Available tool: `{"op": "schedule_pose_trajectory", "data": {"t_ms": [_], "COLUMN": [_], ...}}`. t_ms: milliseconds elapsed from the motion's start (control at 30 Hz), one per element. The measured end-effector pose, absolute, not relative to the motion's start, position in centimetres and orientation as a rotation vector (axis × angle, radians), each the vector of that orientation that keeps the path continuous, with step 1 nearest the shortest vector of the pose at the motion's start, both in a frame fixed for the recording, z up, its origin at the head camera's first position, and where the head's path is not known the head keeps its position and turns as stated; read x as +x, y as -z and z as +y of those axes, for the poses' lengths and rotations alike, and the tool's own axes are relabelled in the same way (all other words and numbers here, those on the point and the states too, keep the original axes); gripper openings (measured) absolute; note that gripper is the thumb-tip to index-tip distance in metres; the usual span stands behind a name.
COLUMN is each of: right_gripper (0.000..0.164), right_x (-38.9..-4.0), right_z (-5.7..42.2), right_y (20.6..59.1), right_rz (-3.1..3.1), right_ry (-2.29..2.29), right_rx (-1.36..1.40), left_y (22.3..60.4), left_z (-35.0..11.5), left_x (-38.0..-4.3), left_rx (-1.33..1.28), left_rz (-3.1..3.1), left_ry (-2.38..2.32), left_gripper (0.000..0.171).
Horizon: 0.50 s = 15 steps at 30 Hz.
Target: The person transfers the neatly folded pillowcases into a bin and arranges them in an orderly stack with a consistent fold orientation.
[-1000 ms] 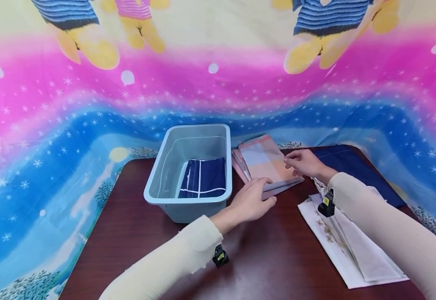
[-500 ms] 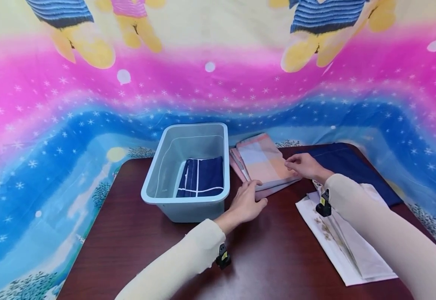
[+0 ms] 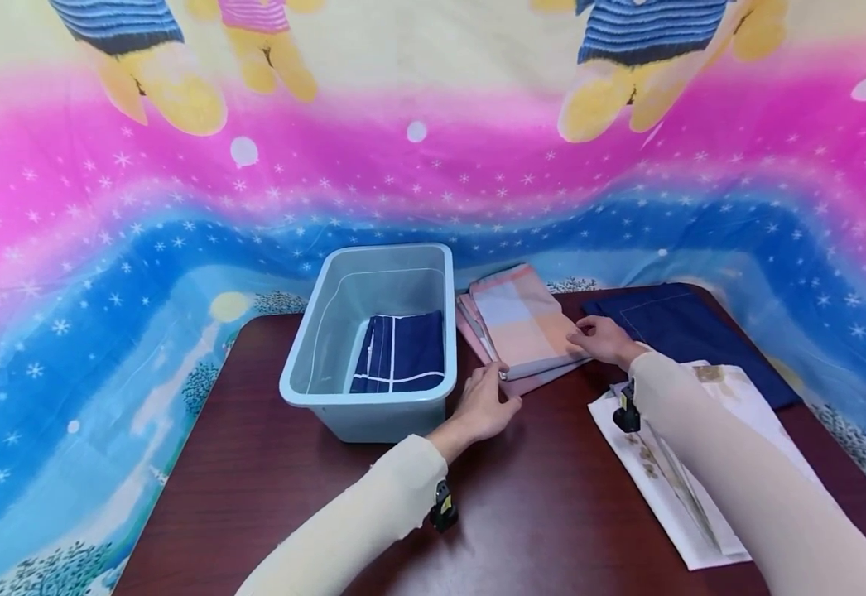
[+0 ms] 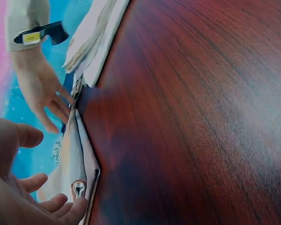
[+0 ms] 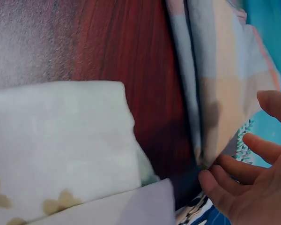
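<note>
A folded checked cloth (image 3: 526, 323), in peach, white and grey, lies in layers on the table to the right of the basin. My left hand (image 3: 481, 406) is at its near left corner; the left wrist view shows the fingertips (image 4: 77, 208) at a rolled fold, with the thumb held apart. At the near right corner is my right hand (image 3: 606, 341). Its lower fingertips (image 5: 210, 180) touch the cloth's corner in the right wrist view, while the thumb stands away from the fabric. Neither hand grips the cloth.
A grey-blue plastic basin (image 3: 373, 398) holds a folded navy cloth (image 3: 421, 348) with white lines. White folded fabric (image 3: 630, 439) with a brown floral print lies at the right, below my right sleeve. Behind it is a larger navy cloth (image 3: 671, 319). A printed curtain (image 3: 418, 190) backs the table (image 3: 254, 480).
My left hand has shifted slightly left to the checked cloth's near corner. The right hand has come down toward the near right corner. The checked cloth has stayed in place.
</note>
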State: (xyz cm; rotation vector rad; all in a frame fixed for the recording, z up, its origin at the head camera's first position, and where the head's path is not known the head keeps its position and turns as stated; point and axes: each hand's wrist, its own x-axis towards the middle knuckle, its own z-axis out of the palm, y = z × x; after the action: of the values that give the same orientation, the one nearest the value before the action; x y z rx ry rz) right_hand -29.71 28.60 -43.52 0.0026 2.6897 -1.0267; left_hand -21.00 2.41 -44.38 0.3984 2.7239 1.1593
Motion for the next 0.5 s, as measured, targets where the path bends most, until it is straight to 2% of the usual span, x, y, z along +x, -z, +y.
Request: {"op": "schedule_pose_trajectory", "data": {"t_ms": [200, 500], "right_gripper": [0.068, 0.068], "right_x": [-30.1, -30.2], "right_z": [29.5, 29.8], "right_y": [44.7, 44.0], "right_rz": [2.636, 2.537], "right_ry": [1.004, 1.159], "right_rx": [0.023, 0.13], "left_y": [44.5, 45.2], "left_z": [2.2, 2.0], "left_x": [-21.0, -21.1], "left_rx": [0.361, 0.264], "left_rz": [2.662, 2.564], "left_ry": [-1.214, -1.332], "left_gripper": [0.054, 0.055]}}
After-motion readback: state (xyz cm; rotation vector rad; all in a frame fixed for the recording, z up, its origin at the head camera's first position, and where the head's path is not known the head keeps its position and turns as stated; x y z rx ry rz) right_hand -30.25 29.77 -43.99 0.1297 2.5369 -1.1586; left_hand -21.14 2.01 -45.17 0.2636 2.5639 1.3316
